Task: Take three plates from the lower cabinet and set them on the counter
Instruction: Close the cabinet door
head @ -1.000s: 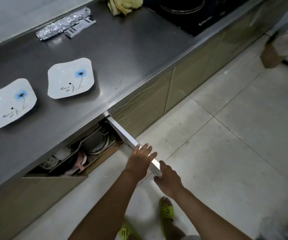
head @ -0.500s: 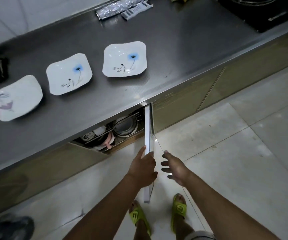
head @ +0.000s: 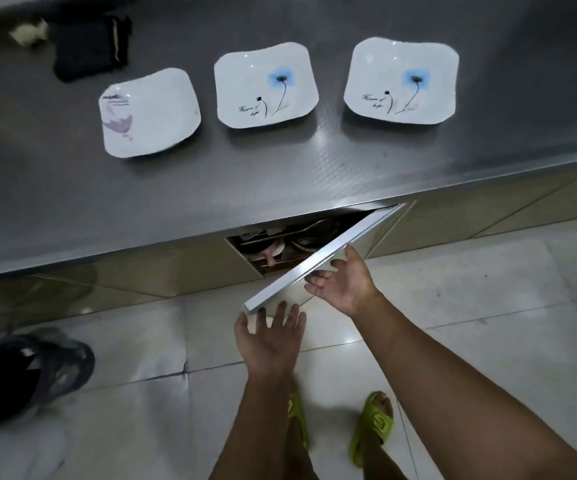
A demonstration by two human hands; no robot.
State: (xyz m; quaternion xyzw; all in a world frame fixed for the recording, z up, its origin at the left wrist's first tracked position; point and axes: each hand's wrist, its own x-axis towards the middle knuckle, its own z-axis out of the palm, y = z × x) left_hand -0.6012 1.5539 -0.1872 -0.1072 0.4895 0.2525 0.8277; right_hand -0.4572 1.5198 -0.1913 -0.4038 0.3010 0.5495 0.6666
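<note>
Three square white plates lie in a row on the steel counter: one with a purple print at the left, two with a blue flower, middle and right. Below the counter edge the lower cabinet door stands partly ajar. Dishes on a wire rack show in the gap. My left hand is flat against the door's free end, fingers spread. My right hand touches the door's outer face, fingers apart, holding nothing.
A dark cloth lies on the counter at the back left. A dark bucket-like container stands on the tiled floor at the left. My feet in green sandals are below the door. Closed cabinet fronts run to the right.
The door has swung from sticking straight out toward the cabinet, narrowing the gap. Both hands moved onto its outer side. The view shifted left, bringing all three plates into sight.
</note>
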